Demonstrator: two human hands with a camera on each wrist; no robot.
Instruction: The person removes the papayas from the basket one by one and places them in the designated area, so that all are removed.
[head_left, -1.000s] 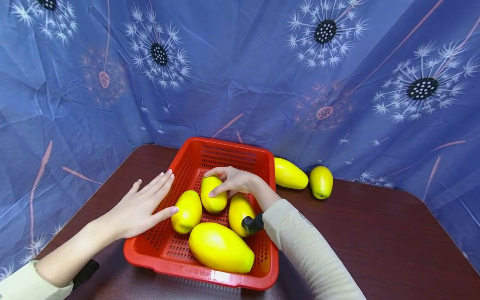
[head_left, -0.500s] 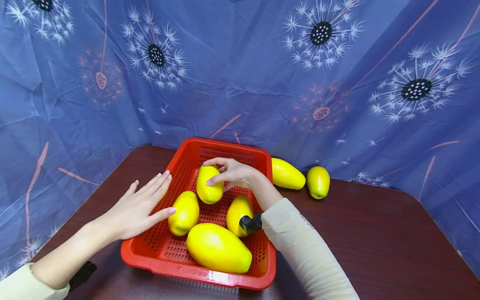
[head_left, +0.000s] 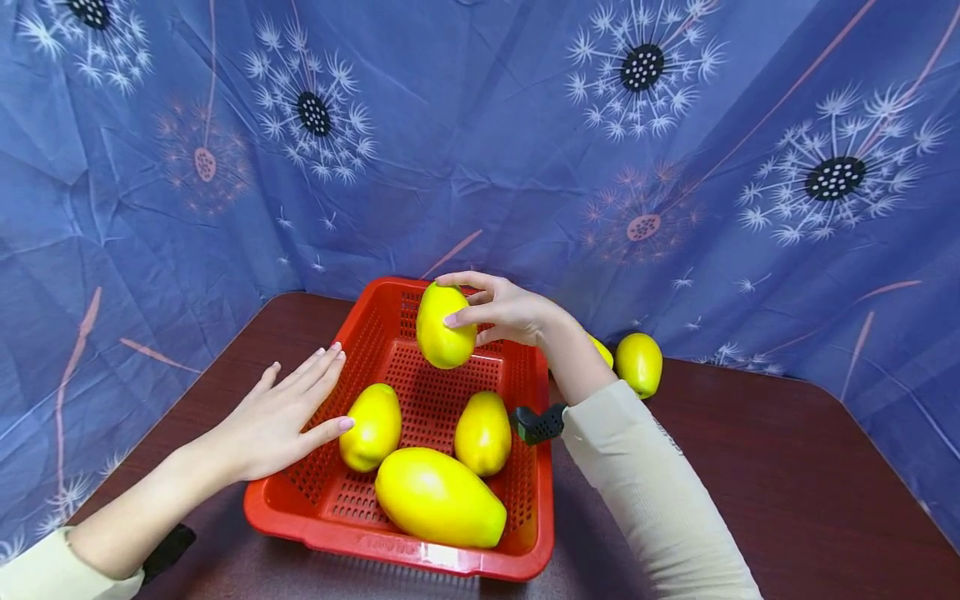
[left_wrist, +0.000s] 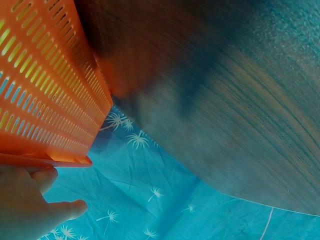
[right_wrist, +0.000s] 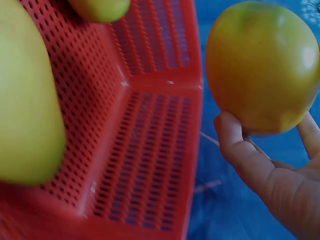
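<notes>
My right hand (head_left: 510,312) grips a plump yellow mango (head_left: 444,329), thumb on its near side and fingers over its top and far side. The mango is raised above the back part of a red plastic basket (head_left: 397,546). My left hand (head_left: 281,417) lies with straight, spread fingers on the basket's left rim. Its thumb reaches over the rim close to a second yellow mango (head_left: 371,427). A third mango (head_left: 483,435) sits at the right inside the basket. Along the front lies a larger, longer yellow papaya-like fruit (head_left: 438,497).
Behind the right forearm, a long yellow fruit (head_left: 602,353) is mostly hidden on the brown table (head_left: 750,467). A shorter yellow fruit (head_left: 639,364) lies to its right. Blue dandelion-print cloth (head_left: 480,125) hangs along the table's back and left.
My right hand has lifted the mango from the basket floor, upward and then slightly right. The mango at the right is now uncovered by the wrist camera. The left hand stays put.
</notes>
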